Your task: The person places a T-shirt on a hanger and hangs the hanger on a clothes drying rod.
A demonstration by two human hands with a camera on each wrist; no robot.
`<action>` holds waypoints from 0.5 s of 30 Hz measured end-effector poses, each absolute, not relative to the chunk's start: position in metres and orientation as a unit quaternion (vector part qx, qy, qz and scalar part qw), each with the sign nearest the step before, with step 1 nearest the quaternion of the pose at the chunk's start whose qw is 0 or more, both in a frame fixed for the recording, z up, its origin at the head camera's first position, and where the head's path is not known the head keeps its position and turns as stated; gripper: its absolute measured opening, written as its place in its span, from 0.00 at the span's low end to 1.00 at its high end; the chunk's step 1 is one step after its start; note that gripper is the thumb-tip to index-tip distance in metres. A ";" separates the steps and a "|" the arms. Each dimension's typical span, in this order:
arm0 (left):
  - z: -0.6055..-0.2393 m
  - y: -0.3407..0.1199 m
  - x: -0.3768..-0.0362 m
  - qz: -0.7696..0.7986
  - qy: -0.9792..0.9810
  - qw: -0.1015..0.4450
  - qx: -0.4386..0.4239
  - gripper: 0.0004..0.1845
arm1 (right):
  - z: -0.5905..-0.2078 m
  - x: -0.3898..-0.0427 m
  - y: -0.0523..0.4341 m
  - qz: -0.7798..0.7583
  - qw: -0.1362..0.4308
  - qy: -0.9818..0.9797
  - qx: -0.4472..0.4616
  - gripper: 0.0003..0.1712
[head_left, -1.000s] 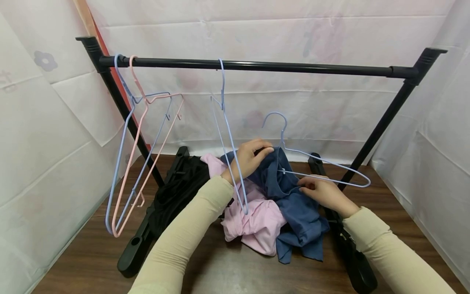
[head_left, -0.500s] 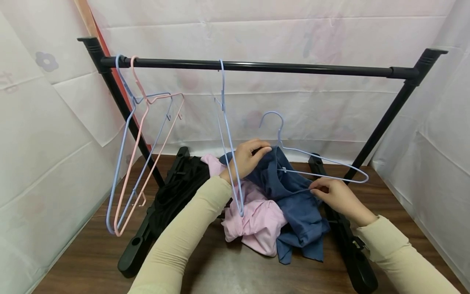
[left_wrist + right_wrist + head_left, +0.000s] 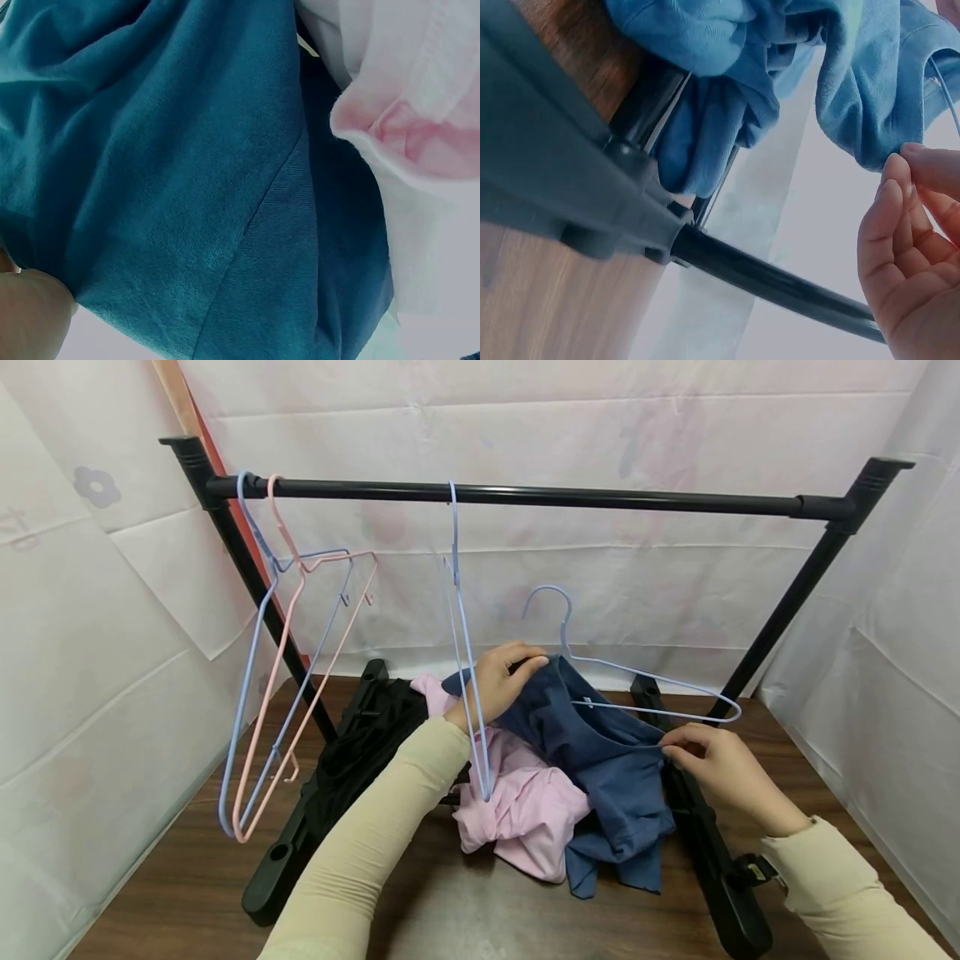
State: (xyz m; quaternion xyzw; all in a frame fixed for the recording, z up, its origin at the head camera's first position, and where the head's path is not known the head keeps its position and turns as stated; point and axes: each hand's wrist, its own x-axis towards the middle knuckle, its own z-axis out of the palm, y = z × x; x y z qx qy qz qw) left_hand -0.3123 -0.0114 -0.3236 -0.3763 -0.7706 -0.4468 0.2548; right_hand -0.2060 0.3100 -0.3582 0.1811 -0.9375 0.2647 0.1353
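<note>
A dark blue garment (image 3: 600, 760) lies on the wooden table (image 3: 187, 877) with a light blue wire hanger (image 3: 637, 681) pushed partly into its neck. My left hand (image 3: 501, 681) grips the garment's collar beside the hanger's hook. My right hand (image 3: 708, 760) pinches the hanger's lower wire and the cloth edge at the right; in the right wrist view those fingertips (image 3: 907, 161) meet on blue cloth (image 3: 855, 97). The left wrist view is filled by the blue fabric (image 3: 172, 172) and pink fabric (image 3: 405, 127).
A black clothes rack (image 3: 525, 493) spans the table. A blue hanger (image 3: 251, 635) and a pink hanger (image 3: 288, 643) hang at its left end, another blue one (image 3: 465, 635) mid-rail. A pink garment (image 3: 517, 810) and a black garment (image 3: 367, 752) lie beside the blue one. White sheeting surrounds everything.
My right hand has drawn the hanger's lower wire and the cloth outward to the right. The hanger's hook has shifted slightly left and the blue garment has spread along the hanger.
</note>
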 end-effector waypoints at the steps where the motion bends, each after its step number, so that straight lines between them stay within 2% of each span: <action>1: -0.323 -0.012 -0.312 -0.447 -0.772 0.254 -0.375 0.11 | -0.358 -0.205 0.311 0.265 0.141 -0.936 0.182 0.05; 9: -0.322 -0.015 -0.312 -0.446 -0.773 0.248 -0.377 0.12 | -0.352 -0.199 0.317 0.259 0.184 -0.931 0.182 0.05; 15: -0.323 -0.018 -0.313 -0.446 -0.770 0.251 -0.382 0.11 | -0.348 -0.196 0.326 0.259 0.188 -0.933 0.162 0.05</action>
